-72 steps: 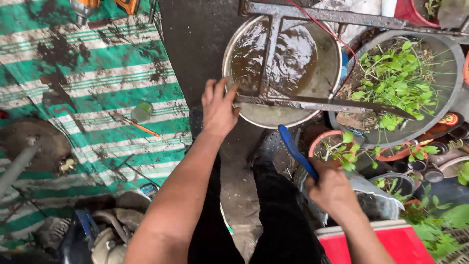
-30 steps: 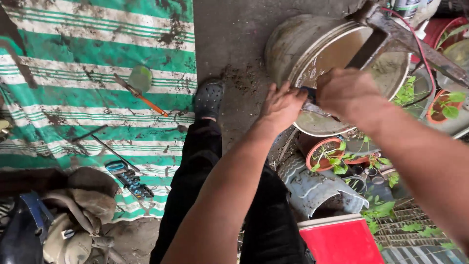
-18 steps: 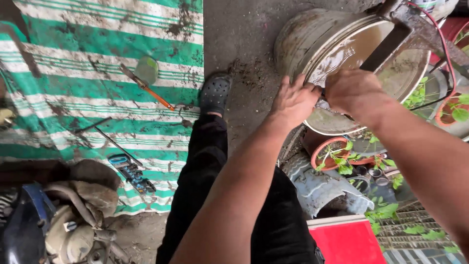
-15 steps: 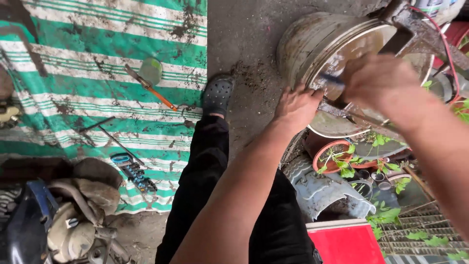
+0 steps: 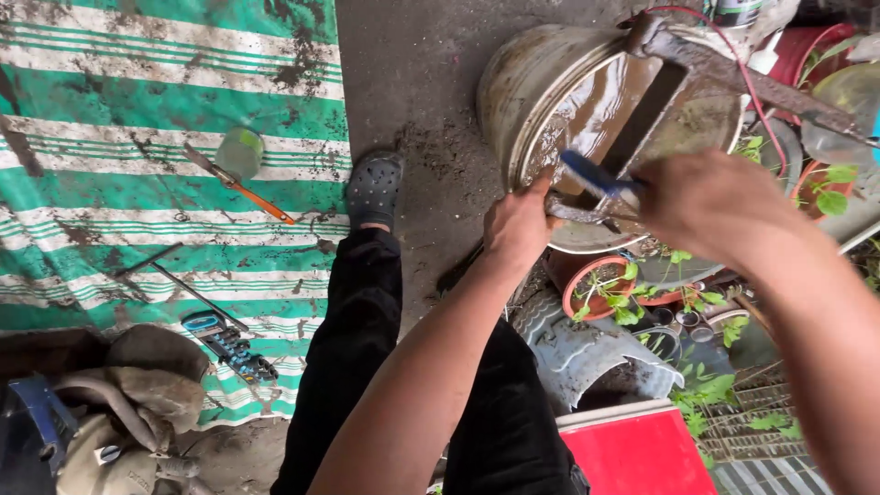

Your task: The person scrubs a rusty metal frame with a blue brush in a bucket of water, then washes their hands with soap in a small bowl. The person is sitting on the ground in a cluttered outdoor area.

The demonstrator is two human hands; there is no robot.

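Left hand (image 5: pixel 518 225) grips the tilted metal basin's (image 5: pixel 532 92) rim. Right hand (image 5: pixel 706 197) clasps a blue-handled brush (image 5: pixel 596 176), mid-scrub; next likely needs steady bracing.

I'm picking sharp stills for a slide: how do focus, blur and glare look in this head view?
Head view: soft, even daylight with no hard shadows; the right hand and its forearm are motion-blurred, the left hand only slightly; the striped mat is sharp; the muddy water in the metal basin shows a mild sheen.

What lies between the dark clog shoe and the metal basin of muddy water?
In the head view, only bare, dirt-smeared concrete floor lies between the clog and the basin; nothing stands on that stretch.
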